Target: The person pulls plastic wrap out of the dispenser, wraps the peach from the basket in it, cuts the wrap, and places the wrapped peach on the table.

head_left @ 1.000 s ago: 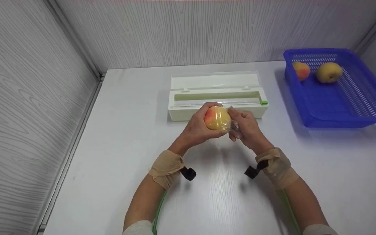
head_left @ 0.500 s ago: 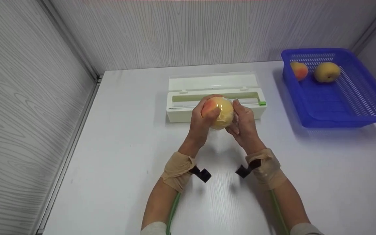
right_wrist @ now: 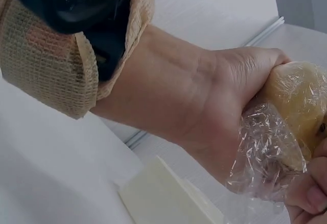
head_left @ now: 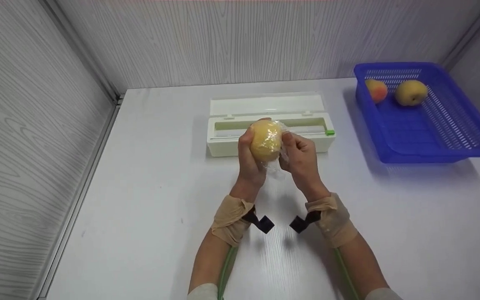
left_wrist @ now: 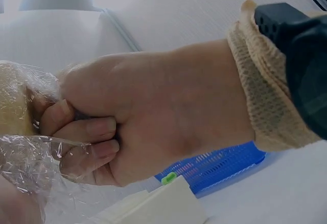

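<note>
A yellow apple (head_left: 263, 143) wrapped in clear cling film (head_left: 276, 170) is held above the table, in front of the white film box. My left hand (head_left: 249, 166) grips the apple, its thumb on the near left side. On the other side my right hand (head_left: 304, 160) pinches a gathered end of the film, fingers curled. That right hand (left_wrist: 148, 111) fills the left wrist view, with the apple (left_wrist: 13, 101) at the left edge. Crumpled film (right_wrist: 268, 152) bunches beside the apple (right_wrist: 296, 98) in the right wrist view, partly hiding the left palm (right_wrist: 219, 101).
Behind my hands stands the long white film box (head_left: 227, 148), its lid (head_left: 267, 104) raised, a green slider (head_left: 330, 133) at its right end. A blue basket (head_left: 440, 154) at the right contains two fruits (head_left: 411, 92). Grey wood-grain walls bound the table.
The apple has turned in my left hand, so its red patch no longer shows. It has risen and moved slightly left; the film end is now pulled out rightward between my hands.
</note>
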The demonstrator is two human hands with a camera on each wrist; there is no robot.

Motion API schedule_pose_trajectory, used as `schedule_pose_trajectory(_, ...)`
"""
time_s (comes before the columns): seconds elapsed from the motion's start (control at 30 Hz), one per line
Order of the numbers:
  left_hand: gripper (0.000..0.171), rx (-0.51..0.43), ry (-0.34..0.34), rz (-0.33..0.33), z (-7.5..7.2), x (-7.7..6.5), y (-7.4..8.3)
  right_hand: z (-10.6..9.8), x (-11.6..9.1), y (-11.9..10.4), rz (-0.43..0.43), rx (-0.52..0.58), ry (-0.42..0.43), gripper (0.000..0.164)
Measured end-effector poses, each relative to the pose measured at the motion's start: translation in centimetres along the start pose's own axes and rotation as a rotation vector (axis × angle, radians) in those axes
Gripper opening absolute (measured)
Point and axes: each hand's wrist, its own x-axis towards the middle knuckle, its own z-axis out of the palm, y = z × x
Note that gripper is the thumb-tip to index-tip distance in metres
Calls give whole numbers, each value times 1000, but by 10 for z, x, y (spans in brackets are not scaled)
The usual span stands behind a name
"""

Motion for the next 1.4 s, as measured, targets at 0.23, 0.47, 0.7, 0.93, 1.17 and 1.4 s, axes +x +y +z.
schedule_pose_trajectory(0.23, 57, -117, 48, -97, 1, -5, 0, -7, -3, 2, 28, -68, -33, 48)
schedule_pose_trajectory(0.47, 53, -172, 102, -135, 7, -10, 2, -9, 1, 4, 99, -189, -41, 69)
schedule_pose_trajectory(0.7, 66, -120, -61, -47, 14, -10, 3, -11, 2, -9, 136, -140, -190, 98)
schedule_pose_trajectory(0.93, 45, 403, -181, 326, 3, -6, 8, -24, 3, -23, 284, -90, -191, 49)
schedule_pose_trajectory(1.17, 46, 771, -363, 537, 3, -9, 22, -37, 4, -39, 330, -252, -177, 39)
schedule_pose_trajectory(1.4, 70, 840, -594, 413, 4, -11, 34, -43, 0, -47, 369, -302, -234, 34)
